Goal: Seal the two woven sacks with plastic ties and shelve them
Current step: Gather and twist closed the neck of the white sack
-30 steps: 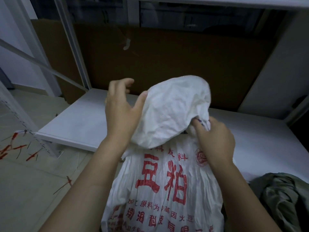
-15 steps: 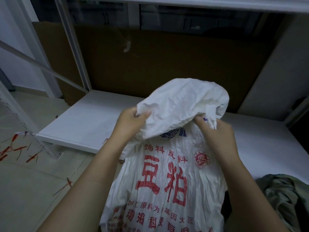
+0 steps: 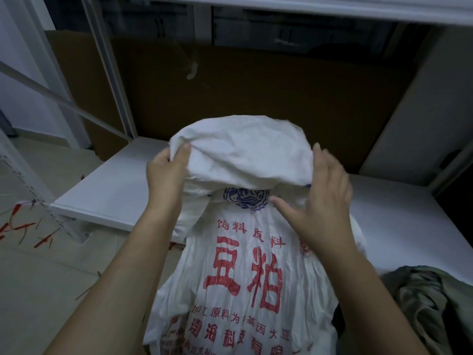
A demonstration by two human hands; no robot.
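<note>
Woven sack (image 3: 243, 278): standing upright in the centre of the view, just in front of the low shelf board; white, creased, carrying large red printed characters on the near face.
Sack top (image 3: 245, 155): flopping forward over the neck in a loose white fold, hanging just above the blue emblem (image 3: 245, 198) and covering its upper edge.
Left hand (image 3: 166, 172): grasping the left end of the folded top. Thumb lying over the fabric, fingers curling underneath, pinching the cloth between them.
Right hand (image 3: 320, 201): released and holding nothing. Fingers reaching straight up against the right side of the fold, thumb pointing left toward the emblem; slightly blurred.
Shelf board (image 3: 115, 190): lying low and flat behind the sack, white, stretching off to the right.
Cardboard sheet (image 3: 256, 98): standing against the back of the rack, brown, behind the board.
Upper shelf (image 3: 307, 8): running across the top edge of the view, white.
Olive-green cloth (image 3: 435, 303): bunching up at lower right, just beside the sack, partly lying on the board.
Red strips (image 3: 18, 226): lying scattered on the floor at far left, well apart from the sack; too small for identifying.
</note>
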